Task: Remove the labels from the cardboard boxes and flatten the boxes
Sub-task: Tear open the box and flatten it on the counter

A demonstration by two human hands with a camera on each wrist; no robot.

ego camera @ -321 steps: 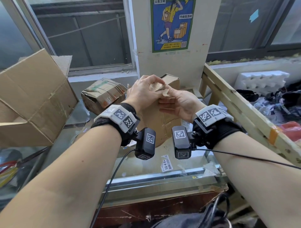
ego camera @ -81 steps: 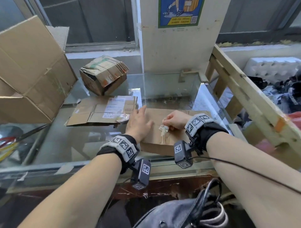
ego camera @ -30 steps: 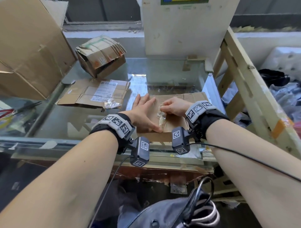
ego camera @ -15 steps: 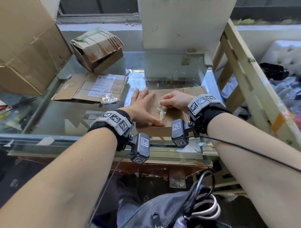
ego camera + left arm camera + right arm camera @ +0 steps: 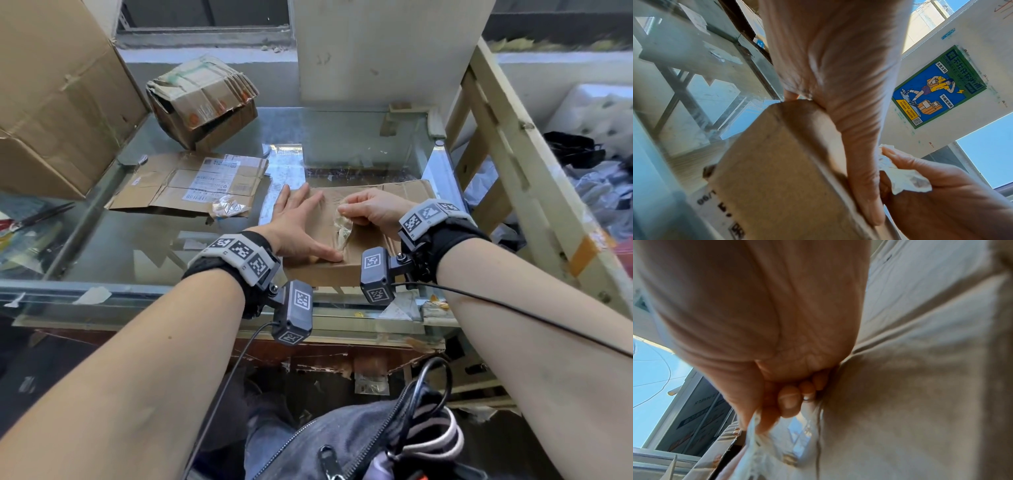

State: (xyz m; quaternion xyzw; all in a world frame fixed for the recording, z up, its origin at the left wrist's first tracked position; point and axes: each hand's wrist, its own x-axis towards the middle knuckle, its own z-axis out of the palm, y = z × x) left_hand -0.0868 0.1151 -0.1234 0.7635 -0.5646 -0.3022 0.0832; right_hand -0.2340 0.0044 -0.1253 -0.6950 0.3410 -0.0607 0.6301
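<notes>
A flattened brown cardboard box lies on the glass table in front of me. My left hand presses flat on its left part, fingers straight, thumb along the near edge. My right hand pinches a strip of clear tape that rises off the box's top. In the left wrist view my left hand's palm lies on the box, and my right hand holds the crumpled tape. The right wrist view shows my right hand's curled fingers against the cardboard.
Another flattened box with a white label lies at the left, a wad of tape beside it. A crushed box stands behind, a large open box at far left. A wooden frame runs along the right.
The box went from held upright in both hands to lying flat on the glass. Over the last second my right hand keeps pulling the tape strip while the left hand stays pressed.
</notes>
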